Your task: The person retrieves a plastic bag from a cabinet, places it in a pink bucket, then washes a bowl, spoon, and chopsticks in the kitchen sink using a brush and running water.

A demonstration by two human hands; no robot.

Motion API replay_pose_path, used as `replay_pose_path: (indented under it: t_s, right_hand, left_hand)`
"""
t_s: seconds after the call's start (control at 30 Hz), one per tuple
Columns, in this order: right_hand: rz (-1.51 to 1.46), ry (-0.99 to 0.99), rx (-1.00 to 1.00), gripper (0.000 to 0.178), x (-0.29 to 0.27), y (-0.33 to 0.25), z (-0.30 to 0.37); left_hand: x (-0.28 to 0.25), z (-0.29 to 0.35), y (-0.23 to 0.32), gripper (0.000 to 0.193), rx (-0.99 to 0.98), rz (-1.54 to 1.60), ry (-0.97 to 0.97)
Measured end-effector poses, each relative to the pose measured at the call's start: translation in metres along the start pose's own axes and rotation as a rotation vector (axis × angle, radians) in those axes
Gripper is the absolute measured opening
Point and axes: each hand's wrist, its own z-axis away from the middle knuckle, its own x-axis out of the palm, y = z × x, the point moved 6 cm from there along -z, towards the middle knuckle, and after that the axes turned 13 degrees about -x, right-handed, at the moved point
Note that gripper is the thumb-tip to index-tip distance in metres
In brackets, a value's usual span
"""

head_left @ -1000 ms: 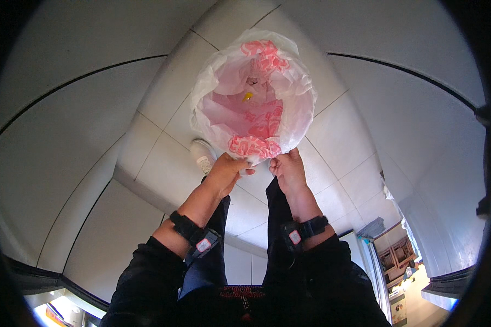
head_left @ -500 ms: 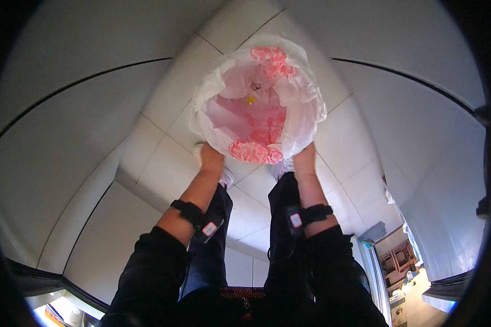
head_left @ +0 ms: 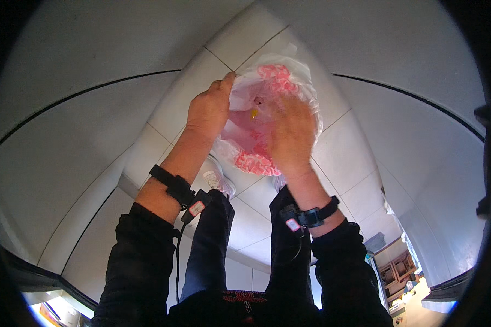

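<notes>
A thin white plastic bag (head_left: 256, 163) with pink printed patches stands mouth-up below me, its rim spread into a wide ring. At its bottom lie a small yellow object (head_left: 254, 113) and a small dark reddish bit (head_left: 258, 101), too small to name. My left hand (head_left: 209, 107) is closed on the bag's left rim, its fingers curled over the edge. Over the right part of the mouth hangs my right hand (head_left: 293, 131). Motion smears its fingers, so whether they grip the plastic is hidden. Whether a bin stands inside the bag does not show.
Grey cabinet fronts (head_left: 82, 131) rise close on the left and more panels (head_left: 420, 147) on the right. Pale floor tiles (head_left: 343, 185) run between them. My shoes (head_left: 218, 177) stand just behind the bag. Wooden furniture (head_left: 396, 270) shows at the lower right.
Both hands have come up from the bag's near underside: the left to the left rim, the right over the mouth's right side. The bag sits slightly lower in view, its left rim drawn inward.
</notes>
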Motion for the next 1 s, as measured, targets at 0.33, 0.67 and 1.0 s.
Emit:
replay_pose_path:
  t_s: [0.33,0.67,1.0]
  right_hand:
    - [-1.592,0.458,1.174,0.052,0.205,0.034,-0.064]
    - [-0.142,-0.326,0.105,0.049,0.03,0.004,-0.028]
    - [0.424,-0.639,-0.156,0.045,0.007,0.038,0.003]
  left_hand:
    - [0.007,0.007,-0.008,0.055,-0.03,0.119,-0.055]
    - [0.005,0.026,-0.022,0.058,-0.138,0.294,-0.13]
    - [0.01,0.026,-0.023,0.056,-0.158,0.313,-0.152]
